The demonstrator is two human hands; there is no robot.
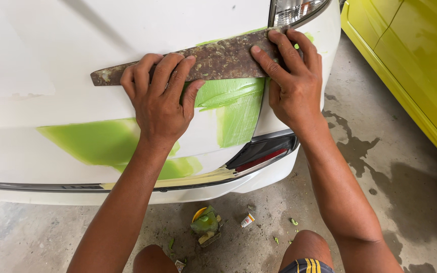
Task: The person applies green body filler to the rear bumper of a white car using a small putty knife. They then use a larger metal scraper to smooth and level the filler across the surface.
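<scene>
Both of my hands press a long, rusty flat metal blade point(218, 58) against the white car body panel point(77, 40). My left hand point(160, 98) grips the blade's middle, fingers curled over its top edge. My right hand point(292, 76) holds its right end near the tail lamp point(292, 10). Wet green body filler point(233, 108) is smeared on the panel below the blade, with a duller green patch point(89, 141) further left.
A dark reflector strip point(259, 154) sits at the bumper corner. On the concrete floor point(370, 167) lie a filler-smeared board with a yellow lid point(206, 222) and a small tube point(248, 220). A yellow-green car point(421, 65) stands at right. My knees are at the bottom edge.
</scene>
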